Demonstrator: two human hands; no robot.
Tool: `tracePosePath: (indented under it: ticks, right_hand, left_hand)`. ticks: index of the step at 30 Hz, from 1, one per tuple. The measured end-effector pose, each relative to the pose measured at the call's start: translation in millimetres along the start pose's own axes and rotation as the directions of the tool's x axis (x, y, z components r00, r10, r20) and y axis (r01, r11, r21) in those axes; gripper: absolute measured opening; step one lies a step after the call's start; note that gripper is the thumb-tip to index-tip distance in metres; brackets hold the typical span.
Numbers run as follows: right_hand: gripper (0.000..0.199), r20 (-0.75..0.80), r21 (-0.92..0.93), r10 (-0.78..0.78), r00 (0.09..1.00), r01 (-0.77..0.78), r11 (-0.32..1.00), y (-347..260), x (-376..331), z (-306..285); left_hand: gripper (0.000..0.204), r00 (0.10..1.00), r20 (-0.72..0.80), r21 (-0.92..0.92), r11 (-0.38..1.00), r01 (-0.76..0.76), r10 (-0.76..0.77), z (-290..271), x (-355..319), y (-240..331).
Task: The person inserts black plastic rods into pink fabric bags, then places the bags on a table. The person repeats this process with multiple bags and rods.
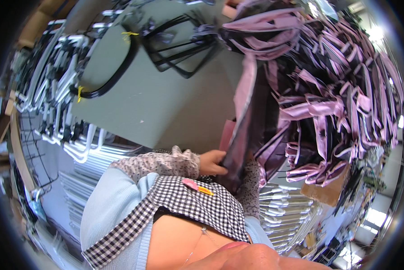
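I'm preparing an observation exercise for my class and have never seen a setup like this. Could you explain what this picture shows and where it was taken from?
There is no machine here, just a person working with bare hands. The one picture comes from a wide fisheye camera worn on the head, looking down, so straight edges bend near the rim. On the grey-green table lie a black curved band with yellow ties at its ends and some black frame-like pieces. Toward the right is a large heap of pink-and-black fabric. The left hand holds the edge of a pink-and-dark piece. The right sleeve runs up behind it, so the right hand cannot be made out clearly.
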State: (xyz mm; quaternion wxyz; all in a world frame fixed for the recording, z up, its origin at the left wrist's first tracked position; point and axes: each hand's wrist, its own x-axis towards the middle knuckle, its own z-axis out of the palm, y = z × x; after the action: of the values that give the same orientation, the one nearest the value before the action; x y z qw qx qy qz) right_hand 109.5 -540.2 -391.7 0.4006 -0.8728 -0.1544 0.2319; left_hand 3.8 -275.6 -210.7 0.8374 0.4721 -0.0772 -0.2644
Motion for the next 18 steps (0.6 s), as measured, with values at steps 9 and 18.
tracePosePath:
  ticks: [9,18]
  right_hand:
    - [0.040,0.039,0.246,0.188,0.981,-0.191,0.950,-125,-80,27]
    - [0.042,-0.138,0.546,-0.012,0.990,0.087,0.833,-231,4,-15]
  left_hand:
    - [0.022,0.935,0.343,-0.089,0.994,-0.067,0.093,-35,-51,33]
    - [0.027,0.966,0.105,-0.065,0.971,-0.232,0.238,-124,-81,85]
